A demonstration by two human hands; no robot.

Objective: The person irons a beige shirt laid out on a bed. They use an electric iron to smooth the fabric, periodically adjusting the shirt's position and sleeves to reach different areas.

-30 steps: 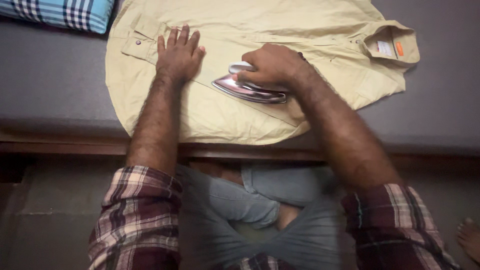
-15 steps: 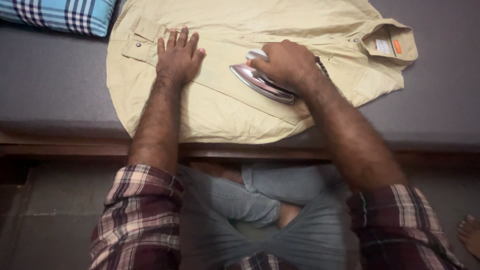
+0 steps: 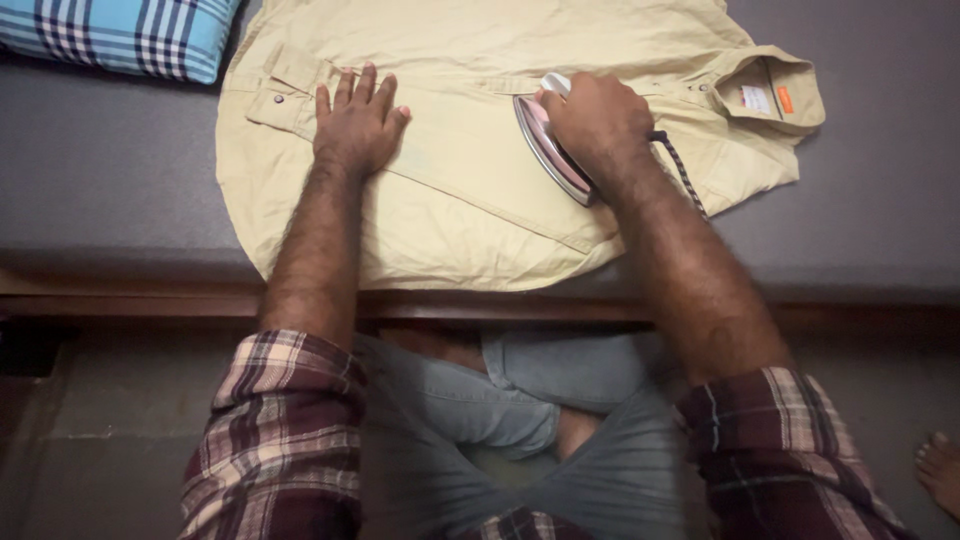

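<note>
While the left hand (image 3: 355, 125) lies flat on the shirt (image 3: 470, 200), the right hand (image 3: 597, 125) grips the iron (image 3: 550, 150).

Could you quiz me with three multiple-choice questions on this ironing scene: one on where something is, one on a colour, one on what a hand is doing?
1. Where does the checked pillow lie?
A. At the far left, beside the shirt
B. On the collar
C. On the floor

2. What colour is the shirt?
A. Dark blue
B. Pale yellow-beige
C. Red

3. How is the left hand?
A. Gripping the iron
B. Lifted clear of the cloth
C. Pressed flat on the shirt, fingers spread

Answers:
1. A: the pillow sits at the upper left on the grey surface, next to the shirt's edge.
2. B: the cloth is a light yellowish beige.
3. C: the open palm lies on the cloth, while the right hand grips the iron.
</note>
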